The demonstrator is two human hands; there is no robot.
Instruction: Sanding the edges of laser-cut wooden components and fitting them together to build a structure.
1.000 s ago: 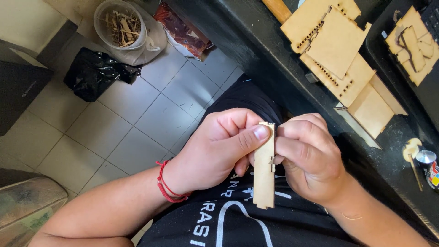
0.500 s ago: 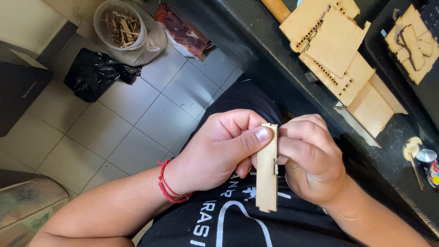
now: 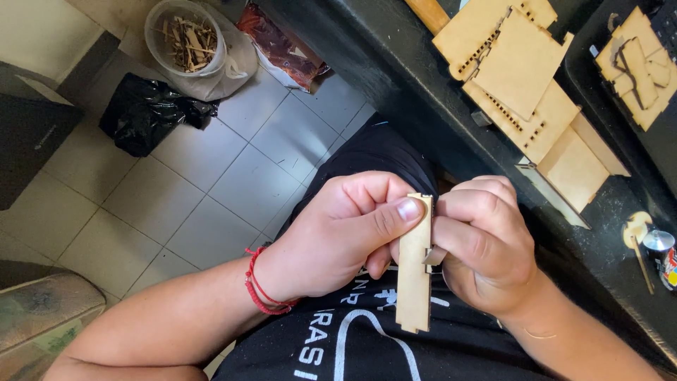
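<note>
Two hands meet over the lap, and between them stands a narrow wooden strip, pale laser-cut board with a notched top edge. Its long axis runs nearly straight up and down in the head view, notched end toward the black workbench, plain end pointing down toward the dark printed shirt. We see the strip almost edge-on, so its broad face is hard to read. The left hand, red cord bracelet at the wrist, has its thumb pressed flat against the upper part of the strip, the other fingers curled in behind it and hidden. The right hand closes in from the other side, fingers bunched tight against the strip; a small grey piece pokes out from under them at the strip's edge, too covered to say what it is. Up on the bench, a stack of cut wooden panels lies with slotted edges, partly cut off by the frame. At the far right edge, a small can is only half in view.
</note>
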